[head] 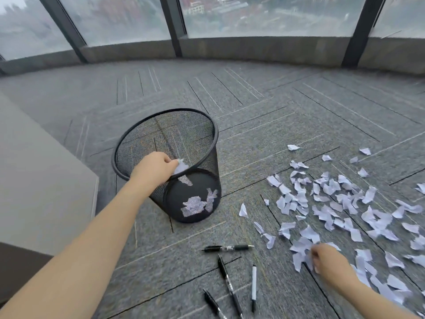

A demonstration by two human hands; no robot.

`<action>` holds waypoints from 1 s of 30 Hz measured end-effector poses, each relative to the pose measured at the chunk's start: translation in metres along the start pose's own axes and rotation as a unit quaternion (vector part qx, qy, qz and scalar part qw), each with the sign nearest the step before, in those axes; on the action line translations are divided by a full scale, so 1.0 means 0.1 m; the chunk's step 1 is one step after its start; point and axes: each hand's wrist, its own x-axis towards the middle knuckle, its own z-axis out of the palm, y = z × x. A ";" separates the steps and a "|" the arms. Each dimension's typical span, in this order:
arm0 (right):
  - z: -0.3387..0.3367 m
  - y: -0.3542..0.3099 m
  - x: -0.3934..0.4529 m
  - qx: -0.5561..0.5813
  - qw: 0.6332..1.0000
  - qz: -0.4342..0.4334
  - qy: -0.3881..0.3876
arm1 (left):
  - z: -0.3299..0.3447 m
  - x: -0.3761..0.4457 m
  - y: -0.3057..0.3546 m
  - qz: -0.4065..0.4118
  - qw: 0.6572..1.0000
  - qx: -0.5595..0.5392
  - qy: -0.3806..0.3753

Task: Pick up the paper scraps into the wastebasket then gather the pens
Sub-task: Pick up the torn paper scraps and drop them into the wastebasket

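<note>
Holding a white paper scrap (pixel 181 167) over the mouth of the wastebasket (pixel 208 166), the left hand (pixel 153 168) has its fingers curled round the piece, right at the near rim. The basket is black wire mesh, standing on the grey carpet (pixel 264 116) and leaning in the wide-angle view; a few scraps (pixel 195 204) already lie at its bottom, seen through the mesh.

The right hand (pixel 327 257) is down on the near edge of the big scatter of paper scraps (pixel 333 203) to the right of the basket, fingers curled onto a few pieces — it looks like a pinch, though the hand is blurred. The scatter spreads across the carpet out to the right edge of the view.

Four pens lie on the carpet between the two arms, apart from the basket: one black pen (pixel 227 248) lying crosswise, a second black pen (pixel 228 285) angled below it, a white-barrelled pen (pixel 254 287) just beside that, and a fourth pen (pixel 212 303) near the bottom edge.

Beyond — a curved wall of windows (pixel 264 17). A pale cabinet side (pixel 43 180) stands at left.
</note>
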 end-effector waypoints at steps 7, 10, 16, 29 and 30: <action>-1.01 -1.51 0.16 0.397 0.912 -0.078 0.069 | -0.02 -0.08 0.04 0.003 0.998 -0.026 0.056; -1.55 -2.27 0.03 0.439 0.862 -0.196 0.160 | -0.01 -0.17 0.05 0.021 0.990 -0.094 0.106; -1.62 -3.04 0.03 0.389 0.849 -0.318 0.166 | -0.11 -0.35 0.06 0.055 0.978 -0.130 0.154; -1.85 -1.62 0.36 0.222 0.910 -0.261 0.232 | 0.58 -0.54 0.77 0.376 0.912 -0.099 0.128; -1.81 -1.34 0.40 0.202 0.925 -0.227 0.226 | 0.81 -0.56 0.90 0.411 0.908 -0.058 0.065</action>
